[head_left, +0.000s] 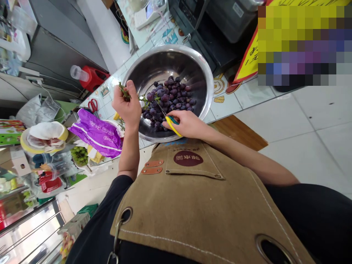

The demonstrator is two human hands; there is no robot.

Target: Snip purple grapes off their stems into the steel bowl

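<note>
My left hand [128, 104] is closed around the green stem of a grape bunch [150, 101], held over the left side of a large steel bowl [205, 73]. A few dark grapes still hang on that stem. In my right hand [185, 123] is a pair of scissors [173, 126] with yellow and teal handles. Their blades point up and left, among the stems and grapes. Loose purple grapes [178, 93] lie heaped in the bowl below. Whether the blades touch a stem I cannot tell.
Left of the bowl lie a purple bag [97, 134], red-handled scissors [93, 105] and green grapes [79, 156]. A red jug [95, 79] stands behind. A dark appliance [203, 44] and a yellow sign [249, 60] are at the right. A white scale [150, 13] sits at the back.
</note>
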